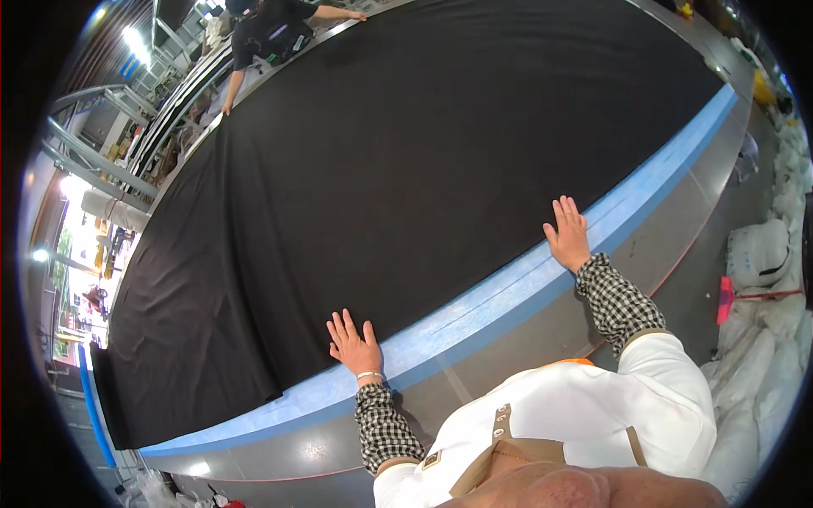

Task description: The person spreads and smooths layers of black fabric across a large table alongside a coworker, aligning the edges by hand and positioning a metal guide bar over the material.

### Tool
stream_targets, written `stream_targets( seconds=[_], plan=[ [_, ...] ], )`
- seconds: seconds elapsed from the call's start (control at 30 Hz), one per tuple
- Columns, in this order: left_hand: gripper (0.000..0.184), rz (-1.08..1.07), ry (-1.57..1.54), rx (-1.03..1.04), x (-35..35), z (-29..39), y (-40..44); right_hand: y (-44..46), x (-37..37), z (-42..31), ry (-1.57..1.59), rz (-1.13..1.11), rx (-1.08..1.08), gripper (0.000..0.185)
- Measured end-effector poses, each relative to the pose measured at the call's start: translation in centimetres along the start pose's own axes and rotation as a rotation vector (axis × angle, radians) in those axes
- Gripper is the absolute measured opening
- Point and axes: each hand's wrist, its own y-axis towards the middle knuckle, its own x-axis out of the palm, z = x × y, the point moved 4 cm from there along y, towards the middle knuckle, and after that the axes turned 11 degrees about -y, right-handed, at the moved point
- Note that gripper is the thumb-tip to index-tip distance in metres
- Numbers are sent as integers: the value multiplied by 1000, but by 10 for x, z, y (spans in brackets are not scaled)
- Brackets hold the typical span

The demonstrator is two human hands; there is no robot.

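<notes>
A wide sheet of black fabric [423, 161] covers most of the long table, smooth in the middle and wrinkled with a raised fold toward the left. Along its near edge shows a light-blue strip [474, 317] of the layer beneath. My left hand [356, 347] lies flat on the fabric's near edge, fingers spread. Farther right, my right hand [569, 235] also rests flat at that edge, its fingers stretched out and thumb apart. Checked sleeve covers reach up both my forearms.
Across the table [525, 326], a co-worker [269, 34] in dark clothing has both hands at the fabric's far edge. White bags [758, 254] and a pink object [725, 300] are at the right. Metal rails [97, 165] stand at the left.
</notes>
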Motion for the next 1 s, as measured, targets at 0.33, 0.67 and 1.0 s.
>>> stream_targets(
  seconds=[0.33, 0.67, 1.0],
  plan=[
    [57, 24, -51, -13, -6, 5, -1, -1, -9, -2, 8, 36, 10, 58],
    [53, 114, -109, 45, -9, -2, -2, -4, -24, -13, 110, 188, -50, 35],
    [54, 94, -135, 3, -13, -7, -3, -6, -14, -10, 100, 115, -54, 34]
  ],
)
